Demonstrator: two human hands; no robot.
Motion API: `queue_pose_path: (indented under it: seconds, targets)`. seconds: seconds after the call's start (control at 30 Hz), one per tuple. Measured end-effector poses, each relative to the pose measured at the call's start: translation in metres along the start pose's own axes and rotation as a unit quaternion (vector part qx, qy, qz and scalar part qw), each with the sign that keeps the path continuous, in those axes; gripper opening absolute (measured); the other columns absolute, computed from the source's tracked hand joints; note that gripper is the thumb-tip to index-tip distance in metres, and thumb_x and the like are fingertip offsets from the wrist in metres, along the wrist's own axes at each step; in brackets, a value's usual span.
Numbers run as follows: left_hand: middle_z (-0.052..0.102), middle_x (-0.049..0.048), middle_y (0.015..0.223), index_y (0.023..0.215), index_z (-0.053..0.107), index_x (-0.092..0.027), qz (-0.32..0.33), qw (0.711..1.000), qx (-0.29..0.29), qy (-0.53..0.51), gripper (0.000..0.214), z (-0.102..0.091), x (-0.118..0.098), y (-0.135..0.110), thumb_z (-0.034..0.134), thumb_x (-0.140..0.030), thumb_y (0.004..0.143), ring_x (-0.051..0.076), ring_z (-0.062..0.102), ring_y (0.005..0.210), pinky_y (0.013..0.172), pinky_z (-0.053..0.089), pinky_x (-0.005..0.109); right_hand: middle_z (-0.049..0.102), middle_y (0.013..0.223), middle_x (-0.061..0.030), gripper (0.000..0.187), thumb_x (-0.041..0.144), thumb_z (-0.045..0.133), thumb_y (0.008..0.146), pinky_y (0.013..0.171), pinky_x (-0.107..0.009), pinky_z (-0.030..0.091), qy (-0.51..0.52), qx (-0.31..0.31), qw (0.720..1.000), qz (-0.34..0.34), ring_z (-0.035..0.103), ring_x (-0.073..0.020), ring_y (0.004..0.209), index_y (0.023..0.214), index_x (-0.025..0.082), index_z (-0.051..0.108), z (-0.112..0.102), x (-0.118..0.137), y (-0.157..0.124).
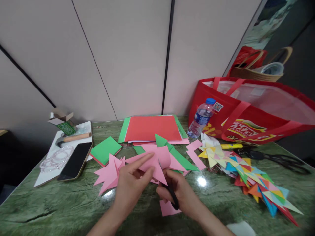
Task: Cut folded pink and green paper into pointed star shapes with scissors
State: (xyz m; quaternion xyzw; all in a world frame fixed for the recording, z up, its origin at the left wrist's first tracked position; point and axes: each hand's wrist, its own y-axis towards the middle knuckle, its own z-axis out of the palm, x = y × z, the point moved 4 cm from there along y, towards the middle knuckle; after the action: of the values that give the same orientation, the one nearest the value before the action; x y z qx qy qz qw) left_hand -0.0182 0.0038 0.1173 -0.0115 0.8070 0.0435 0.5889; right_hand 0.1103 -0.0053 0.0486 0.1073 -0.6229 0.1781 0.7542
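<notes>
My left hand (pixel 131 186) pinches a curled sheet of pink paper (pixel 157 162) just above the green marble table (pixel 61 203). Close on its right, my right hand (pixel 178 193) is closed round the black handles of a pair of scissors (pixel 172 195), whose blades are hidden behind the paper. A small pink offcut (pixel 168 208) lies under my right hand. Pointed pink paper shapes (pixel 109 175) lie just left of my left hand.
A stack of red and green sheets (pixel 152 129) lies at the back, a green square pad (pixel 105 150) to its left. Phone (pixel 76 160), hammer (pixel 71 138) and bead bracelets (pixel 55 159) sit far left. Right: water bottle (pixel 201 118), red bag (pixel 256 111), multicoloured folded pieces (pixel 256 182), black scissors (pixel 278 159).
</notes>
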Motion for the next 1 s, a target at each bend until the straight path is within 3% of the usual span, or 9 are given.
queue_pose_path:
  seconds: [0.2, 0.6, 0.77, 0.87, 1.0]
  targets:
    - [0.069, 0.002, 0.071, 0.101, 0.071, -0.019, -0.011, 1.0, 0.003, -0.017, 0.036, 0.002, -0.001, 0.0, 0.064, -0.022, 0.066, 0.005, 0.029, 0.038, 0.034, 0.027, 0.018, 0.049, 0.054, 0.0066, 0.036, 0.046, 0.07, 0.067, 0.039, -0.019, 0.036, -0.015, -0.009, 1.0, -0.003, 0.042, -0.0069, 0.041, 0.073, 0.018, 0.048, 0.0, 0.002, -0.001]
    - [0.068, 0.0008, 0.066, 0.099, 0.072, -0.02, -0.015, 0.999, -0.001, -0.03, 0.035, 0.002, -0.003, -0.002, 0.065, -0.021, 0.064, 0.005, 0.029, 0.037, 0.033, 0.027, 0.019, 0.05, 0.051, 0.0071, 0.035, 0.045, 0.071, 0.066, 0.038, -0.02, 0.039, 0.016, -0.009, 1.0, 0.007, 0.043, -0.007, 0.039, 0.075, 0.017, 0.051, 0.001, -0.002, -0.001]
    - [0.064, -0.0004, 0.058, 0.095, 0.074, -0.019, -0.002, 0.999, 0.012, -0.03, 0.033, 0.009, -0.001, -0.004, 0.065, -0.019, 0.063, 0.006, 0.033, 0.039, 0.034, 0.029, 0.018, 0.058, 0.068, 0.0029, 0.035, 0.035, 0.079, 0.059, 0.058, -0.024, 0.046, 0.034, -0.034, 0.998, -0.037, 0.053, -0.0128, 0.06, 0.075, 0.018, 0.053, -0.002, 0.003, -0.001]
    - [0.066, 0.0004, 0.062, 0.097, 0.073, -0.019, 0.016, 0.999, 0.018, -0.033, 0.034, 0.012, 0.004, -0.005, 0.064, -0.021, 0.065, 0.007, 0.036, 0.04, 0.035, 0.031, 0.018, 0.063, 0.084, -0.0023, 0.035, 0.033, 0.079, 0.061, 0.073, -0.028, 0.046, 0.027, -0.029, 0.998, -0.055, 0.057, -0.018, 0.076, 0.083, 0.018, 0.056, -0.004, 0.007, -0.001]
    - [0.065, 0.0, 0.062, 0.1, 0.072, -0.02, 0.017, 0.999, 0.02, -0.031, 0.035, 0.013, 0.009, -0.005, 0.063, -0.022, 0.066, 0.007, 0.037, 0.04, 0.035, 0.031, 0.018, 0.064, 0.087, -0.0047, 0.037, 0.036, 0.077, 0.063, 0.076, -0.031, 0.046, 0.019, -0.022, 0.998, -0.056, 0.058, -0.021, 0.081, 0.088, 0.018, 0.057, -0.004, 0.007, -0.001]
